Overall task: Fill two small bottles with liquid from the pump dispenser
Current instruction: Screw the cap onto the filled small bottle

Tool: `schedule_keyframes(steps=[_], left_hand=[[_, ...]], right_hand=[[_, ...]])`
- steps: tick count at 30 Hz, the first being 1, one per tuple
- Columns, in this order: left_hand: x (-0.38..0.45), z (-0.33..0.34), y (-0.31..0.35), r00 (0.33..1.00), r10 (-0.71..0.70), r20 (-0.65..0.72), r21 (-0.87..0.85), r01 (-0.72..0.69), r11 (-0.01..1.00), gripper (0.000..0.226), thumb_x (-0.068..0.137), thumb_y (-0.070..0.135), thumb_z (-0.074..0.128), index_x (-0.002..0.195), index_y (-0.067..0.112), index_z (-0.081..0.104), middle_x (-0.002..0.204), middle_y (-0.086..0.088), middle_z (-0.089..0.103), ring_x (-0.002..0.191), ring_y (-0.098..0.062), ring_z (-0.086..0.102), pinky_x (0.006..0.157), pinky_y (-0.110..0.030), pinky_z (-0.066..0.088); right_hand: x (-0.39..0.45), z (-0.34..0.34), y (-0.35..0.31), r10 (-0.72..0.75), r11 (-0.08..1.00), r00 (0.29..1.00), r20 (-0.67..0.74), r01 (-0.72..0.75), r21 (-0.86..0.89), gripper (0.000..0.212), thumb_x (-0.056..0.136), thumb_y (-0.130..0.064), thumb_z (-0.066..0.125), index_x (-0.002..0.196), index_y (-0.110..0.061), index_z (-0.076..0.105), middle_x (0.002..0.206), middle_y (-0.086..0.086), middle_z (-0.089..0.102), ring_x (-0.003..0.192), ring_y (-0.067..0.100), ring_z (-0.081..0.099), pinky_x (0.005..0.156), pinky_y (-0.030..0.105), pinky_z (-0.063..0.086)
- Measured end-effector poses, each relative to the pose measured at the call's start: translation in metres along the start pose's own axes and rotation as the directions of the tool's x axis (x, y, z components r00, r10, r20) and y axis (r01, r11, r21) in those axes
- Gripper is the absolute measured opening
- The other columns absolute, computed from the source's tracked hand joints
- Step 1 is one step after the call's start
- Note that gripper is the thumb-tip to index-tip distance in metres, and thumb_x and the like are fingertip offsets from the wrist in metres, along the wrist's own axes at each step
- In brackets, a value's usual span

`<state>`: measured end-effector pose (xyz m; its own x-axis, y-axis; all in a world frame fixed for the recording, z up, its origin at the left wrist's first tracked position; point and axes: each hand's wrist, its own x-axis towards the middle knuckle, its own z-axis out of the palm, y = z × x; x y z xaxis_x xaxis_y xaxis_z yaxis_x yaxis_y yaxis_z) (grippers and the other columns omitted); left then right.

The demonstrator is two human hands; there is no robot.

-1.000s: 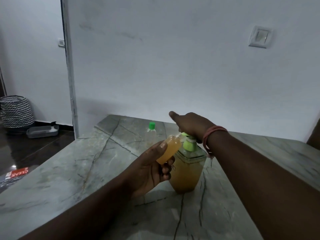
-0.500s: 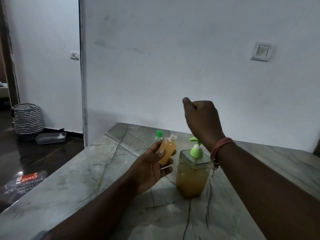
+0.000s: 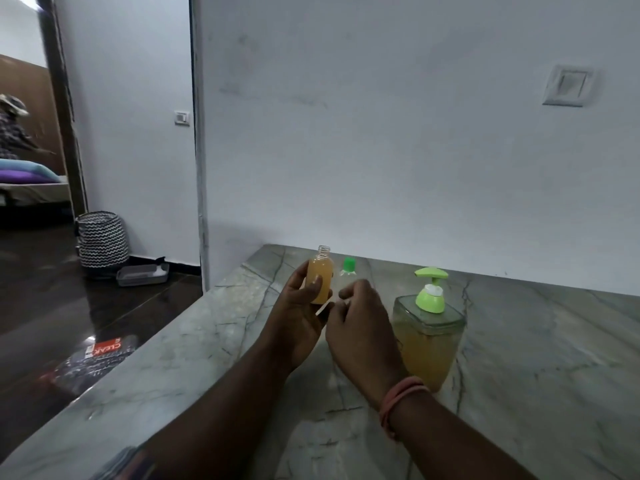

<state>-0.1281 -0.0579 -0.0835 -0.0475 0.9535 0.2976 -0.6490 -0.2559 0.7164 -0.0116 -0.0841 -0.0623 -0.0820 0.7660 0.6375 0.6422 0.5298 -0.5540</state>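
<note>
My left hand [image 3: 299,317] holds a small uncapped bottle [image 3: 319,279] upright, nearly full of orange-yellow liquid. My right hand [image 3: 360,323] hovers just right of it with fingers loosely curled, holding nothing that I can see. A second small clear bottle with a green cap [image 3: 347,267] stands on the marble counter [image 3: 536,358] behind my hands, partly hidden. The square pump dispenser [image 3: 427,341], green pump head on top and orange liquid inside, stands to the right of my right hand.
A white wall with a switch plate [image 3: 568,85] backs the counter. The counter's left edge drops to a dark floor with a zigzag basket [image 3: 101,239], a grey tray [image 3: 142,274] and a red-labelled packet [image 3: 100,355].
My right hand has come off the pump, risen, then dropped down beside the bottle. My left hand has drawn the filled bottle away from the nozzle and turned it upright. The view shifted left.
</note>
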Motion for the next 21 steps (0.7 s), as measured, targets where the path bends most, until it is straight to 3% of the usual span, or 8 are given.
schedule_keyframes(steps=[4,8,11,15,18,21], left_hand=[[0.007,-0.008,-0.003,0.997,0.002,-0.072,-0.101,-0.009,0.995,0.064,0.08,0.011,0.071,0.141,0.018,0.054,0.123,-0.01,0.058,0.095,-0.021,0.063,0.086,-0.036,0.05],[0.012,-0.013,-0.006,0.998,0.008,-0.061,-0.115,-0.015,0.993,0.052,0.075,0.01,0.078,0.123,0.027,0.069,0.128,-0.013,0.063,0.105,-0.025,0.069,0.087,-0.037,0.054],[0.013,-0.014,-0.005,0.999,0.011,-0.051,-0.036,-0.012,0.999,0.059,0.074,0.014,0.08,0.13,0.026,0.064,0.127,-0.012,0.065,0.109,-0.024,0.067,0.09,-0.038,0.052],[0.013,-0.015,-0.003,0.997,-0.005,-0.073,0.074,0.01,0.997,0.059,0.083,0.011,0.073,0.138,0.021,0.055,0.127,-0.011,0.064,0.105,-0.024,0.063,0.087,-0.037,0.051],[0.014,-0.019,0.001,0.998,-0.037,-0.049,0.133,0.043,0.99,0.049,0.091,0.003,0.063,0.138,0.015,0.053,0.131,-0.017,0.063,0.115,-0.033,0.062,0.092,-0.041,0.054],[0.015,-0.023,0.005,0.997,-0.064,-0.036,0.24,0.071,0.968,0.046,0.089,-0.005,0.063,0.13,0.015,0.058,0.12,-0.014,0.069,0.113,-0.033,0.066,0.087,-0.041,0.057]], right_hand=[[-0.004,0.021,0.024,0.189,0.968,0.943,0.274,-0.131,-0.216,0.045,0.087,-0.031,0.059,0.124,-0.017,0.039,0.122,0.009,0.04,0.11,0.028,0.051,0.088,0.032,0.048],[-0.007,0.029,0.037,0.042,0.972,0.918,0.394,0.054,-0.229,0.027,0.089,-0.018,0.058,0.115,-0.019,0.054,0.113,0.007,0.048,0.104,0.024,0.054,0.089,0.035,0.05],[-0.005,0.031,0.042,-0.004,0.987,0.955,0.296,0.051,-0.152,0.019,0.09,-0.013,0.056,0.109,-0.018,0.056,0.108,0.004,0.05,0.098,0.02,0.056,0.085,0.031,0.051],[0.0,0.023,0.041,-0.03,0.999,0.996,0.082,0.033,-0.038,0.028,0.089,-0.011,0.061,0.114,-0.018,0.053,0.113,0.002,0.053,0.1,0.016,0.058,0.08,0.021,0.048],[0.002,0.011,0.031,-0.112,0.99,0.991,-0.077,0.118,0.074,0.027,0.089,-0.014,0.064,0.112,-0.02,0.053,0.109,-0.003,0.058,0.097,0.008,0.057,0.079,0.017,0.048],[0.004,0.004,0.018,-0.171,0.972,0.973,-0.157,0.192,0.134,0.026,0.088,-0.013,0.065,0.112,-0.018,0.056,0.106,-0.004,0.06,0.095,0.002,0.055,0.078,0.008,0.046]])
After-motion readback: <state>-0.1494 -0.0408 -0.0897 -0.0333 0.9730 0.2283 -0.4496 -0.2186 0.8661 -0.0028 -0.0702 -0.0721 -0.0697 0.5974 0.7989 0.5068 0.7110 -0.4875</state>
